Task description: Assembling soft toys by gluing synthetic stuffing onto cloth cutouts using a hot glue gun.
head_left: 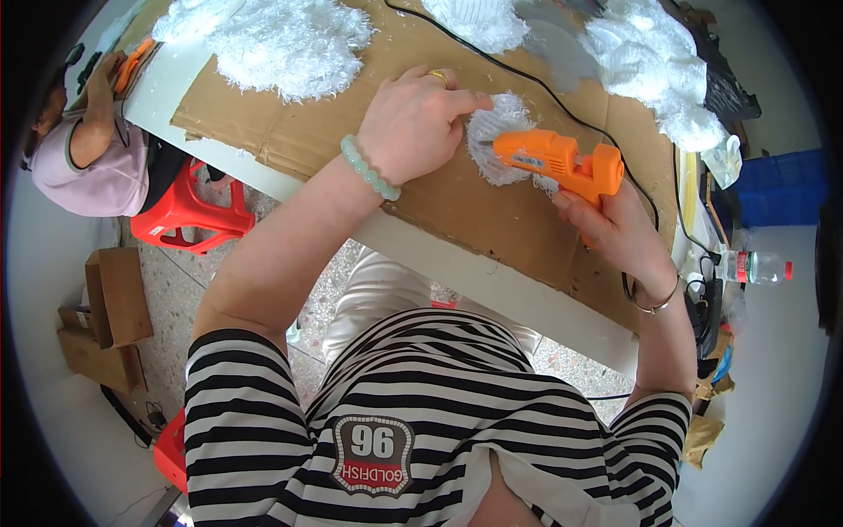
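Note:
My right hand (619, 230) grips the handle of an orange hot glue gun (549, 154), its nozzle pointing left. The nozzle is over a small white piece of shaggy fringe material (509, 112) on the cardboard. From the left my left hand (414, 123) reaches over the cardboard, palm down. Its index finger stretches right and its tip lies at the upper left edge of the white piece; the other fingers bend down and are partly hidden. Nothing is seen held in it. Part of the white piece is hidden under the gun.
A cardboard sheet (351, 145) covers the white table (474, 255). White shaggy heaps (290, 53) lie at the back left and white bundles (650, 61) at the back right. A black cord (527, 72) crosses the cardboard. A plastic bottle (760, 267) is at right; another person (97, 167) sits at left.

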Available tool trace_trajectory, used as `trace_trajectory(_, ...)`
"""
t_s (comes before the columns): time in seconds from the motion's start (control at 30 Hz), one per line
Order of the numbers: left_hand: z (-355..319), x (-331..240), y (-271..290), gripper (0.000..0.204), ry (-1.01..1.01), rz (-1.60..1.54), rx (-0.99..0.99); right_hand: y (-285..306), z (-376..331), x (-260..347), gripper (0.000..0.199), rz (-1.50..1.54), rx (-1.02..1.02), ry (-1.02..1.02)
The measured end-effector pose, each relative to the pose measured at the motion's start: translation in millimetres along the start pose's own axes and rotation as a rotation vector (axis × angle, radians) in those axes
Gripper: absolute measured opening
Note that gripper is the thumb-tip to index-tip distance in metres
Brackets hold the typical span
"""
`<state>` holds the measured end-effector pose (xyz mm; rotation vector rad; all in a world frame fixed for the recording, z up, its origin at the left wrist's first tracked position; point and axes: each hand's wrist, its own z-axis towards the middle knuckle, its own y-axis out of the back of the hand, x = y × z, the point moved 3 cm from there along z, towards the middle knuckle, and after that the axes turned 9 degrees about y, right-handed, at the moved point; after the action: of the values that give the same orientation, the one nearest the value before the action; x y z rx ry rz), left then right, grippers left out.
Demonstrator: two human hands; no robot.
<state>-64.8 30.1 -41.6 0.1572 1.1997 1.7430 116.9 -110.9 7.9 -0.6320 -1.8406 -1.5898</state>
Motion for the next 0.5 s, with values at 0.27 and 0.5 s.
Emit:
trace_trajectory(0.27,1,-2,0,0.024,-0.030,0.053,0.007,-1,-6,1,0.018,-0.072,-0.034,0.093)
trace_trajectory(0.5,0,-2,0,0.023,-0.028,0.040,-0.004,3,-17,4,0.019,-0.171,-0.048,0.202)
